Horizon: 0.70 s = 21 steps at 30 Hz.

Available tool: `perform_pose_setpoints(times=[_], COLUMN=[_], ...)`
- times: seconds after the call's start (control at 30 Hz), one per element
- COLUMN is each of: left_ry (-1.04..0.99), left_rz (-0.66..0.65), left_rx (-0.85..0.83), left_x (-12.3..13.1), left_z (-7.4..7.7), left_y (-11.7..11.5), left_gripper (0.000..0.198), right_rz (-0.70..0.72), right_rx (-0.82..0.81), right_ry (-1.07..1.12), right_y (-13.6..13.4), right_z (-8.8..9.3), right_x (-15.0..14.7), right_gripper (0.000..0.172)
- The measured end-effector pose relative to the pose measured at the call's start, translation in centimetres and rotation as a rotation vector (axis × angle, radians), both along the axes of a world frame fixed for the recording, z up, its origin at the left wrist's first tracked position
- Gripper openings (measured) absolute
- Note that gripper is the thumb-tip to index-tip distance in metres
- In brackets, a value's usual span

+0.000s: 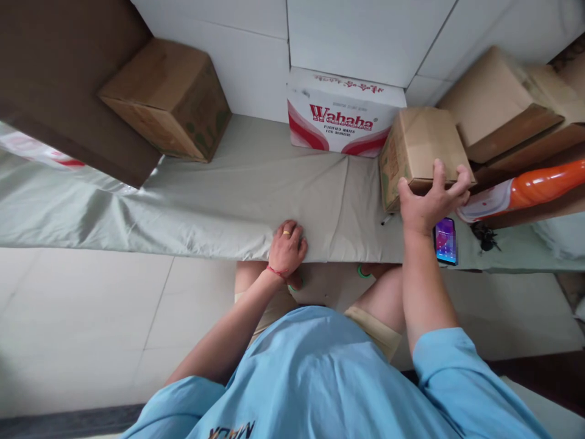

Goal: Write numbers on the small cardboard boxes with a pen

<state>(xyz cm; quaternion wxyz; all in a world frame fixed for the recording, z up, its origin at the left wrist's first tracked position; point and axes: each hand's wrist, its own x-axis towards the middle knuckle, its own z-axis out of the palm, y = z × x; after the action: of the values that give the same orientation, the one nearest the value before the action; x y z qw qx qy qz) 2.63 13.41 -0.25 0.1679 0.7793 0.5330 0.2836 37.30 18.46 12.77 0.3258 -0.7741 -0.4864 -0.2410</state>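
Note:
My left hand is closed on the front edge of a pale grey-green sheet that covers a low platform; a gold ring and a red wrist string show. My right hand lies with fingers spread on the near top edge of a small brown cardboard box standing on the sheet. A phone with a lit screen lies just below and right of that hand. A small dark pen-like thing lies by the box's near corner.
A white and red Wahaha water carton stands against the tiled wall. Another brown box sits at the left, beside a dark board. More cartons and an orange bottle crowd the right. Pale floor tiles lie below.

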Motion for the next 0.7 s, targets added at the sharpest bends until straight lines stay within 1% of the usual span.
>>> perform_pose_setpoints(times=[0.13, 0.23, 0.33, 0.4, 0.57, 0.63, 0.7], left_ry=[-0.013, -0.016, -0.017, -0.023, -0.073, -0.104, -0.142], left_rz=[-0.001, -0.013, -0.022, -0.022, -0.010, -0.003, 0.011], left_rx=[-0.006, -0.012, -0.019, -0.026, -0.045, -0.051, -0.057], left_x=[0.0, -0.1, -0.3, -0.3, -0.3, -0.3, -0.4], left_z=[0.0, 0.0, 0.0, -0.1, 0.0, 0.1, 0.2], left_y=[-0.1, -0.1, -0.2, -0.3, -0.3, -0.3, -0.3], left_gripper=[0.030, 0.029, 0.027, 0.027, 0.025, 0.024, 0.026], right_rz=[-0.035, -0.041, -0.040, -0.027, -0.003, 0.005, 0.016], right_rx=[0.055, 0.027, 0.005, -0.003, -0.029, -0.057, -0.089], right_ry=[-0.018, -0.001, 0.077, 0.109, 0.107, 0.116, 0.126], right_y=[0.8, 1.3, 1.5, 1.4, 1.1, 1.0, 0.8], right_z=[-1.4, -2.5, -3.1, -3.2, -3.1, -3.0, -2.8], right_x=[-0.4, -0.9, -0.6, 0.3, 3.1, 3.7, 4.0], right_gripper=[0.068, 0.066, 0.069, 0.072, 0.075, 0.076, 0.080])
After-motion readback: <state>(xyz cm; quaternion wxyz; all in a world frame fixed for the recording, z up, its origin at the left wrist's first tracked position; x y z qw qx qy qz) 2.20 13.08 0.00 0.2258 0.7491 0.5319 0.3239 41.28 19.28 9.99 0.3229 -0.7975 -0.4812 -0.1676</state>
